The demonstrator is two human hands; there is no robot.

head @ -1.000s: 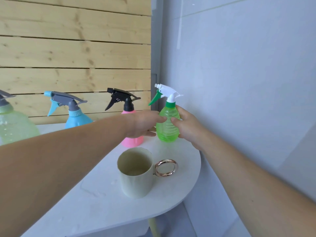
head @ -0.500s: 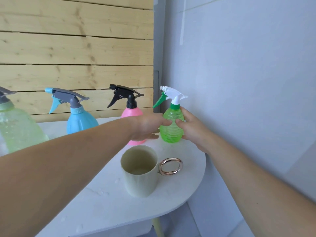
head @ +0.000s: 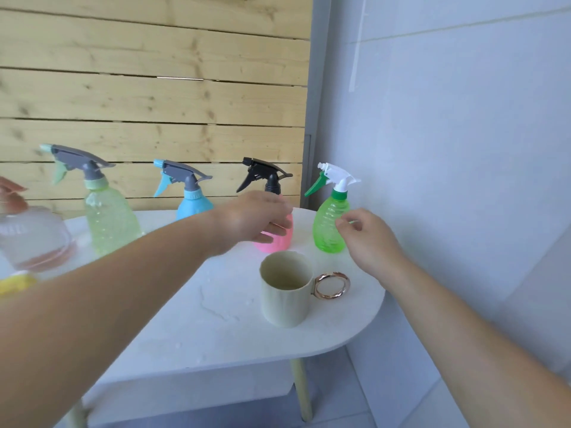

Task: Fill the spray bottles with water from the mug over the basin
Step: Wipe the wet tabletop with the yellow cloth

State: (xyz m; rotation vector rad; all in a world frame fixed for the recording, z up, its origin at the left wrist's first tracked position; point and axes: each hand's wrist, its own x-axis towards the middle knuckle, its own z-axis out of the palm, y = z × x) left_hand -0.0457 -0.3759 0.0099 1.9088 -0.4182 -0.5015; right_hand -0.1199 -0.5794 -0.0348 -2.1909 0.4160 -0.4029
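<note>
A small green spray bottle (head: 327, 233) with a white and green trigger stands upright at the table's far right. My right hand (head: 369, 242) hovers just right of it, fingers loosely curled, fingertips at its side without gripping. My left hand (head: 255, 219) is relaxed and empty in front of the pink spray bottle (head: 279, 244) with a black trigger, partly hiding it. Further left stand a blue spray bottle (head: 193, 206) and a tall pale green one (head: 108, 222). A cream mug (head: 285, 299) with a gold ring handle stands in front of the pink and green bottles.
The white rounded table (head: 216, 332) has wet patches left of the mug. At the far left sit a blurred clear container (head: 34, 239) and something yellow (head: 15, 284). A wooden slat wall is behind, a grey wall close on the right.
Both hands have let go of the small green bottle. My left hand drew back to the left, in front of the pink bottle, and my right hand eased off to the right.
</note>
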